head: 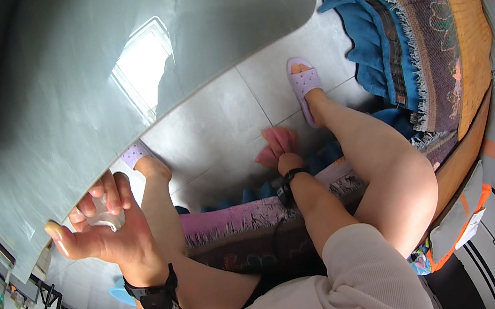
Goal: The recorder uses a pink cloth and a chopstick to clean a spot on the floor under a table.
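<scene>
My left hand (pixel 105 220) is palm up at the edge of the glossy grey tabletop (pixel 218 28), its fingers curled over a crumpled, whitish translucent piece (pixel 111 219), whose material I cannot tell. Low between my legs, my right hand (pixel 282 151) hangs above the tiled floor with a pink cloth (pixel 281 139) in its fingers. Both the hand and the cloth are slightly blurred.
Purple slippers (pixel 303 80) are on my feet on the grey floor tiles (pixel 209 126). A wooden bench (pixel 467 22) with a fringed floral cover (pixel 433 42) and blue fabric (pixel 362 34) curves along the right. A light-blue basin (pixel 121 291) stands at lower left.
</scene>
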Tool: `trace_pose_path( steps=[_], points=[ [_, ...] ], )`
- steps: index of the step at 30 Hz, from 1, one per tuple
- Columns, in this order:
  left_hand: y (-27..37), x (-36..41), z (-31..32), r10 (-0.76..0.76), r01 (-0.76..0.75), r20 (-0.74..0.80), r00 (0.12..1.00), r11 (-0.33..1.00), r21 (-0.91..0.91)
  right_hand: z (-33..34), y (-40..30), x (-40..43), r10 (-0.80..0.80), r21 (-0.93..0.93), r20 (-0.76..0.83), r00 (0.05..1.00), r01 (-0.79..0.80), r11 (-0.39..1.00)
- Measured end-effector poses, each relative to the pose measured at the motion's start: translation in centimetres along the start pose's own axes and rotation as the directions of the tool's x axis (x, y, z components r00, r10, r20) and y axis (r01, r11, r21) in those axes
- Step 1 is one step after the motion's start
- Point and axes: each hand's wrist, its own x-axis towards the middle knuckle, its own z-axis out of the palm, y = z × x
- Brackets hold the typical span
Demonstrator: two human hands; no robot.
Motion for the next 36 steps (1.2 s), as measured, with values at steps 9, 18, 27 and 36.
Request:
trace_pose_path(
  steps=[9, 18, 27, 36],
  points=[
    [0.0, -0.1, 0.1, -0.001, 0.001, 0.036, 0.999, 1.000, 0.005, 0.4, 1.4, 4.9, 0.394, 0.853, 0.142, 0.908, -0.314, 0.417],
    [0.0, 0.2, -0.1, -0.004, 0.010, 0.100, 0.995, 0.998, -0.062, -7.3, -2.0, 4.0, -0.140, -0.252, 0.182, 0.973, 0.184, 0.950],
    [0.0, 0.0, -0.5, 0.009, -0.009, 0.012, 1.000, 1.000, -0.001, -10.3, -4.8, 3.5, -0.036, -0.170, -0.127, 0.991, 0.014, 0.985],
    [-0.1, 0.2, -0.6, 0.032, -0.032, 0.003, 0.999, 0.999, -0.019, -6.9, -2.3, 4.4, -0.055, -0.013, -0.081, 0.995, 0.055, 0.998]
  ],
)
